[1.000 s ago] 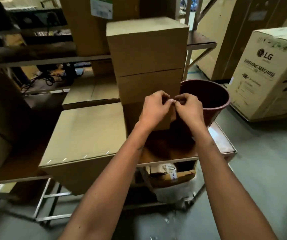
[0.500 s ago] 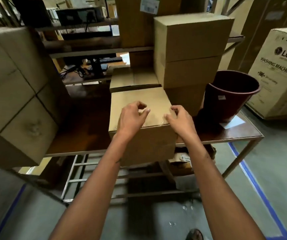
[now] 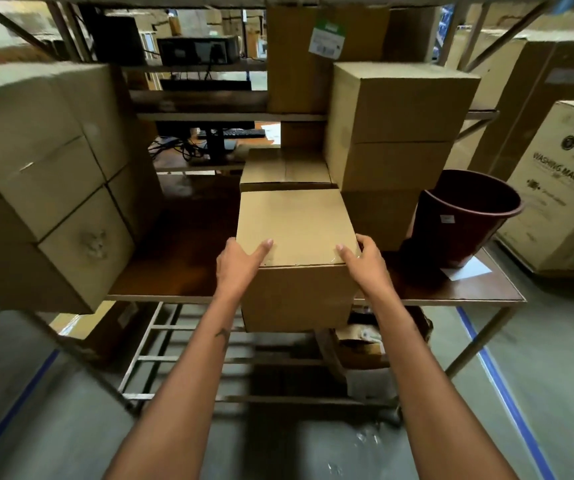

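A plain cardboard box (image 3: 296, 230) sits on the brown shelf board (image 3: 181, 261), its near face overhanging the front edge. My left hand (image 3: 238, 263) grips the box's near left corner, thumb on top and fingers round the side. My right hand (image 3: 365, 261) grips the near right corner the same way. The fingers on both side faces are hidden.
A flat box (image 3: 285, 169) lies behind it. A tall stack of boxes (image 3: 396, 133) stands to the right, then a dark red bucket (image 3: 465, 216) and a white paper (image 3: 469, 271). Large boxes (image 3: 43, 181) fill the left. An LG washing-machine carton (image 3: 562, 188) stands on the floor at right.
Both hands left a small item near the bucket, moved onto the box and now clasp its near corners. The view has pulled back and turned left.
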The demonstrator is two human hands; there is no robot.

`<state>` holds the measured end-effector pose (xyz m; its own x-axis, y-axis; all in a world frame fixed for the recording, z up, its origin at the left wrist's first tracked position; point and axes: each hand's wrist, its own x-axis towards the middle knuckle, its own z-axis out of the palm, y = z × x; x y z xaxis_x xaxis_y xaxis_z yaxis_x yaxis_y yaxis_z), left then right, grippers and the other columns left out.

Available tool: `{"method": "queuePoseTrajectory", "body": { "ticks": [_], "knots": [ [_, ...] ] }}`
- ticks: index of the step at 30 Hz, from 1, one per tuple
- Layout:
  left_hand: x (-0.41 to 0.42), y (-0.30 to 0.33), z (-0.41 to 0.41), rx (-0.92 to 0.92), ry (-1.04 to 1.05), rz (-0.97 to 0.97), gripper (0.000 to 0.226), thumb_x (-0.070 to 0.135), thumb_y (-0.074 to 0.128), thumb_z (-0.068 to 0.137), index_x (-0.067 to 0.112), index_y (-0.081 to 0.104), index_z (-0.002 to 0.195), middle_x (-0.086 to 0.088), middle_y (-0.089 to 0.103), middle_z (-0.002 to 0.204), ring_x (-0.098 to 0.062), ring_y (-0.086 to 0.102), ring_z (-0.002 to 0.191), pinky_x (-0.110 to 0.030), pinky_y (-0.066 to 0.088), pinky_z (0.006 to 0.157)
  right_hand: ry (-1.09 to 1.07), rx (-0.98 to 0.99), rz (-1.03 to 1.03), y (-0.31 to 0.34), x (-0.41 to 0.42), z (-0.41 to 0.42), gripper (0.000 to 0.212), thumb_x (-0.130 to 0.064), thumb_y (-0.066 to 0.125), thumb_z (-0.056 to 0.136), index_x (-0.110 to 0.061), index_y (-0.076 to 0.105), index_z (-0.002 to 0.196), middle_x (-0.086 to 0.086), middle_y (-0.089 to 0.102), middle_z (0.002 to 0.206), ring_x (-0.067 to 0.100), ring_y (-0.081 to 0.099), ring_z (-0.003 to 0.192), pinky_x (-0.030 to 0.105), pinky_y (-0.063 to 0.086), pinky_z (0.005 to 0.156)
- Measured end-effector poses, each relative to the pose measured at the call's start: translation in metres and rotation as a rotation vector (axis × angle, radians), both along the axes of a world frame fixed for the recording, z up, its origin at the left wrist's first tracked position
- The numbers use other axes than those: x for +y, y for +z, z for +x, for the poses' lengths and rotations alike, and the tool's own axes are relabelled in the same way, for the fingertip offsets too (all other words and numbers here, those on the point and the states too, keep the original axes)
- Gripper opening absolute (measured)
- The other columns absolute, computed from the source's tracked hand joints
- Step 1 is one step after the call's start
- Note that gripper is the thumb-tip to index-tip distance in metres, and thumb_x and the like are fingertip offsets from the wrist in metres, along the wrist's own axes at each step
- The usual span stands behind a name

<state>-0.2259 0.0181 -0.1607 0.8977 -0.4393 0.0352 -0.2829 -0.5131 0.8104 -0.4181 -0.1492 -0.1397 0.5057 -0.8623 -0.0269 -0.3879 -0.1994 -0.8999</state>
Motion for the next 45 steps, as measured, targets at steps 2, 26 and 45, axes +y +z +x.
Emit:
{"method": "queuePoseTrajectory", "body": {
  "ticks": [2,26,45],
  "knots": [
    [0.009,-0.002,-0.009,-0.050,0.023,-0.010,0.079,0.075,0.070,0.090,0.012,0.057,0.137,-0.008,0.069,0.133,-0.031,0.066,0.126,-0.041,0.056,0.095,-0.011,-0.003,0.016,0.000,0.006,-0.009,0.060,-0.042,0.071,0.104,-0.021,0.048,0.154,0.002,0.062,0.149,0.023,0.061,0.131,0.046,0.054,0.108],
    [0.101,0.114,-0.055,-0.470,0.046,-0.693,0.080,0.041,0.082,0.094,0.012,0.046,0.160,0.004,0.065,0.140,0.004,0.065,0.125,-0.008,0.051,0.098,0.009,-0.702,-0.316,0.103,0.083,-0.025,0.080,-0.049,0.091,0.084,-0.032,0.057,0.154,-0.015,0.061,0.150,0.007,0.062,0.133,0.040,0.060,0.105],
    [0.034,0.079,0.056,-0.177,-0.143,-0.508,0.092,0.038,0.080,0.097,0.039,0.026,0.171,-0.002,0.045,0.168,-0.019,0.041,0.152,-0.048,0.041,0.125,-0.115,-0.390,-0.416,0.083,0.028,0.053,0.068,-0.002,0.076,0.098,-0.026,0.050,0.156,0.002,0.066,0.147,0.024,0.066,0.134,0.048,0.060,0.107]
  ]
}}
